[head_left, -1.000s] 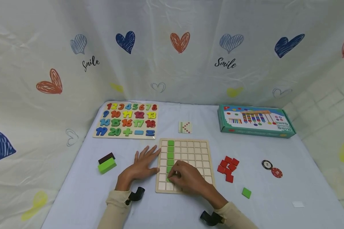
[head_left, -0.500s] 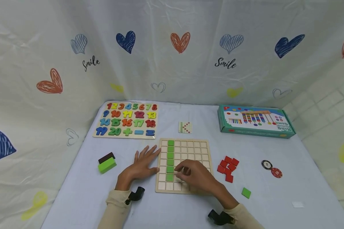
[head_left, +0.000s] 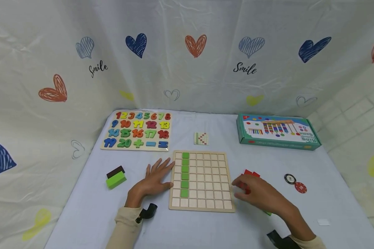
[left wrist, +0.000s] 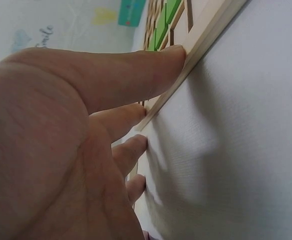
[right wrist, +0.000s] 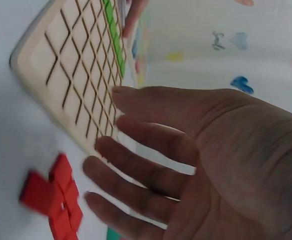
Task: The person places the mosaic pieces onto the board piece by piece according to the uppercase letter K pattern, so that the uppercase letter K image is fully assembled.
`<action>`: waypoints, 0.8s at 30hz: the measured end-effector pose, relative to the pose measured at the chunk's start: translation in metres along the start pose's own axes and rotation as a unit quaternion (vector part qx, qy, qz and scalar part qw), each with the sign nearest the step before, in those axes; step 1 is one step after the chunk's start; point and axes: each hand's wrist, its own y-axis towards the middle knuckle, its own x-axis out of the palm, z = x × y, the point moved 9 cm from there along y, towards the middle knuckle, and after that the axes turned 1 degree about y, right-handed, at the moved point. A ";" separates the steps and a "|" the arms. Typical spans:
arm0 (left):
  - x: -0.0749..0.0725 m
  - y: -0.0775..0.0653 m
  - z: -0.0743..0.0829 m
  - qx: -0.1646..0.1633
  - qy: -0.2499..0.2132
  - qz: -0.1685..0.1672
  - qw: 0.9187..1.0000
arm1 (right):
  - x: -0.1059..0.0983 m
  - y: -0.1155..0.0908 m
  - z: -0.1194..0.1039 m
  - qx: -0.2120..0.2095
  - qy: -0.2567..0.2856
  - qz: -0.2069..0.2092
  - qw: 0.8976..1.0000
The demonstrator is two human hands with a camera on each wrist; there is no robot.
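In the head view, we see the board [head_left: 207, 178], a square grid on the white cloth [head_left: 205, 231]. Six green tiles [head_left: 185, 176] fill its second column from the left, in unbroken order from the far row; the cell in the nearest row of that column is bare wood.

We find the left hand [head_left: 149, 181] at the board's left side, its fingers spread. In the left wrist view, its thumb and forefinger touch the board's edge.

The right hand [head_left: 263, 193] hovers just right of the board, thumb and fingers parted and loosely bent. We see the red tiles [right wrist: 48, 197] in a cluster to the right of the board, beneath this hand and partly covered by it in the head view; in the right wrist view, they lie just past the fingertips, and we note a gap between the two. One loose green tile [head_left: 268, 213], mostly hidden by the same hand, shows a corner right of the board's near corner.

Farther right of the board we note a black chip [head_left: 290, 178] and a red chip [head_left: 300, 187], side by side. Left of it lie a green block [head_left: 116, 180] and a dark block [head_left: 113, 172]. Beyond it we see a patterned card [head_left: 201, 138]; beyond and left, a number puzzle [head_left: 144, 148]; beyond and right, a box [head_left: 278, 131].
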 end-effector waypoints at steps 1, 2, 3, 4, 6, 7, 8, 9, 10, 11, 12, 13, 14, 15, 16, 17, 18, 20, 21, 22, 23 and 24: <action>0.000 0.000 0.001 0.001 0.000 0.000 1.000 | -0.004 -0.004 0.006 0.006 -0.005 -0.008 1.000; -0.001 0.000 0.001 0.001 0.000 0.001 1.000 | -0.007 -0.008 0.011 0.012 -0.011 -0.016 1.000; -0.001 0.000 0.001 0.001 0.000 0.000 1.000 | -0.009 -0.012 0.018 0.024 -0.015 -0.025 0.999; -0.002 0.000 0.001 0.001 0.000 0.000 1.000 | -0.011 -0.015 0.025 0.038 -0.018 -0.032 0.999; -0.002 -0.001 0.001 0.000 -0.002 0.002 1.000 | -0.014 -0.020 0.040 0.061 -0.028 -0.044 0.997; -0.002 0.000 0.001 -0.001 -0.002 0.002 1.000 | -0.014 -0.022 0.047 0.072 -0.034 -0.048 0.996; -0.002 0.000 0.000 -0.002 -0.001 0.003 1.000 | -0.013 -0.024 0.054 0.084 -0.036 -0.053 0.994; -0.002 0.000 0.000 -0.003 -0.002 0.003 1.000 | -0.012 -0.026 0.061 0.093 -0.037 -0.059 0.993; -0.002 0.000 -0.001 -0.003 -0.002 0.004 1.000 | -0.010 -0.027 0.068 0.100 -0.035 -0.065 0.992; -0.002 0.000 -0.001 -0.002 -0.003 0.004 1.000 | -0.007 -0.028 0.074 0.107 -0.033 -0.070 0.991; -0.001 0.001 -0.002 -0.002 -0.002 0.004 1.000 | -0.005 -0.029 0.080 0.116 -0.030 -0.074 0.990; -0.001 0.001 -0.002 -0.001 -0.002 0.003 1.000 | -0.001 -0.030 0.085 0.120 -0.027 -0.079 0.989; -0.001 0.000 -0.002 0.000 -0.002 0.002 1.000 | 0.001 -0.031 0.090 0.124 -0.023 -0.083 0.988; -0.001 0.000 -0.001 0.001 -0.003 0.001 1.000 | 0.004 -0.032 0.093 0.128 -0.020 -0.086 0.988; -0.001 0.000 -0.001 0.002 -0.004 0.000 1.000 | 0.006 -0.032 0.097 0.131 -0.017 -0.088 0.987; -0.001 0.000 0.000 0.004 -0.007 0.001 1.000 | 0.008 -0.033 0.099 0.134 -0.013 -0.088 0.987; -0.001 0.000 0.000 0.006 -0.011 0.003 1.000 | 0.009 -0.033 0.101 0.135 -0.008 -0.088 0.987; 0.000 0.000 -0.001 0.011 -0.017 0.006 1.000 | 0.010 -0.034 0.105 0.140 0.004 -0.088 0.986; 0.001 0.001 -0.003 0.012 -0.018 0.008 1.000 | 0.010 -0.034 0.106 0.142 0.006 -0.088 0.986; 0.001 0.002 -0.004 0.013 -0.018 0.010 1.000 | 0.010 -0.035 0.109 0.145 0.006 -0.088 0.985; 0.003 0.003 -0.006 0.014 -0.017 0.012 1.000 | 0.009 -0.036 0.111 0.149 0.004 -0.089 0.985; 0.004 0.004 -0.008 0.014 -0.015 0.013 1.000 | 0.009 -0.037 0.113 0.154 0.004 -0.088 0.984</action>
